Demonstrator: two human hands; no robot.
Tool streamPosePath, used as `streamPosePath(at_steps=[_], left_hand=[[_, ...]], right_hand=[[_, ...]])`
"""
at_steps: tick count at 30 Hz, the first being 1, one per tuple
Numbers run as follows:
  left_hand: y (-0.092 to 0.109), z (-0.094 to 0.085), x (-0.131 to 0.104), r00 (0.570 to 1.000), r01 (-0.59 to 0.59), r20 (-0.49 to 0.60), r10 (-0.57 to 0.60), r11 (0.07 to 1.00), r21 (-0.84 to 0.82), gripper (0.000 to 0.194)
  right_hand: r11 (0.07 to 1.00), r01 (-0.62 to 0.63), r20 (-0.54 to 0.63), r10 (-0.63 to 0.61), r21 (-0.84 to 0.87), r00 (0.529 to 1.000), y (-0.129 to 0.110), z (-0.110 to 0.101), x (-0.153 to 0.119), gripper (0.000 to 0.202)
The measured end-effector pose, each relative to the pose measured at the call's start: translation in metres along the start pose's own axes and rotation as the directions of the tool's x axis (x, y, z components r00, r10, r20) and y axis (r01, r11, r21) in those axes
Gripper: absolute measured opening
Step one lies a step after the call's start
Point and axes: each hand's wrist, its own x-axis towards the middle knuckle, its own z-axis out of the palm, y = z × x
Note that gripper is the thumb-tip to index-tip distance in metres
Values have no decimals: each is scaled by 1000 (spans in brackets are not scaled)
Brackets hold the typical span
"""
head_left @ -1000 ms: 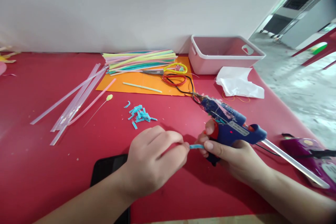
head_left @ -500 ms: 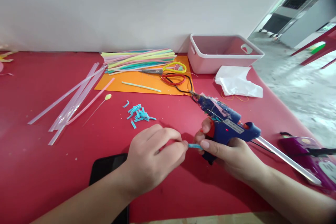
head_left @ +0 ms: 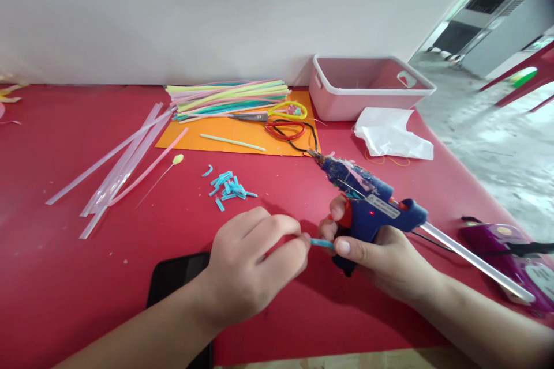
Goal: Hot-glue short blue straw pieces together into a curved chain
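Note:
My left hand (head_left: pixel 259 259) pinches one end of a short blue pipe cleaner piece (head_left: pixel 322 243), its fingertips closed together. The other end of that piece meets the thumb of my right hand (head_left: pixel 372 248). My right hand is wrapped round the handle of a dark blue glue gun (head_left: pixel 367 202), whose nozzle points up and to the left. A clear glue stick (head_left: pixel 476 262) sticks out of the gun's back, and a small red light shows on its side. Beyond my left hand lies a small heap of cut blue pieces (head_left: pixel 231 187) on the red table (head_left: pixel 130 282).
Scissors (head_left: pixel 255 117) and a bundle of coloured pipe cleaners (head_left: pixel 229 98) rest on an orange envelope (head_left: pixel 182 141). Several clear glue sticks (head_left: pixel 125 167) lie left. A pink basket (head_left: pixel 367 101) and white paper (head_left: pixel 393 135) stand right. A phone (head_left: pixel 173 277) lies under my left forearm; a purple pouch (head_left: pixel 497 242) sits at the right edge.
The glue gun has shifted slightly to the left in my right hand. My left hand has barely moved, still pinching the blue piece.

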Motion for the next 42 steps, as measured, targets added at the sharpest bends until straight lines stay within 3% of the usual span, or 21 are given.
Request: streamPosePath(at_steps=[6, 15, 20, 22, 24, 27, 29, 32, 36, 42], left_hand=[[1, 0, 2, 1000, 24, 6, -24, 1000, -8, 10], [6, 10, -1, 997, 82, 11, -81, 984, -159, 15], [3, 10, 1, 973, 230, 66, -221, 912, -339, 11], [1, 7, 4, 921, 390, 186, -342, 813, -432, 9], [-1, 3, 7, 804, 594, 389, -450, 638, -490, 14], [-1, 1, 12, 621, 783, 656, -428, 301, -545, 17], [0, 1, 14, 566, 817, 732, -379, 142, -559, 19], [0, 0, 16, 529, 834, 768, -360, 54, -549, 16], [-1, -1, 16, 497, 854, 789, -361, 41, -519, 17], [0, -1, 16, 527, 828, 781, -337, -3, -560, 13]], right_hand=[[999, 8, 86, -12, 41, 996, -2, 1, -1, 46], [994, 30, 129, -44, 105, 991, 1, 2, 0, 42], [995, 43, 65, -49, 88, 997, -1, 4, 1, 43], [997, 42, 20, -43, 66, 999, -2, 4, 2, 45], [998, 39, -3, -39, 48, 999, -1, 3, 3, 46], [998, 32, 22, -33, 50, 999, 1, 0, 2, 44], [998, 24, 57, -27, 52, 998, 3, -1, 2, 43], [999, 16, 92, -20, 43, 996, 4, -3, 1, 43], [998, 35, 110, -41, 53, 993, 4, -3, 2, 42], [998, 62, 113, -65, 30, 992, 2, -3, 1, 42]])
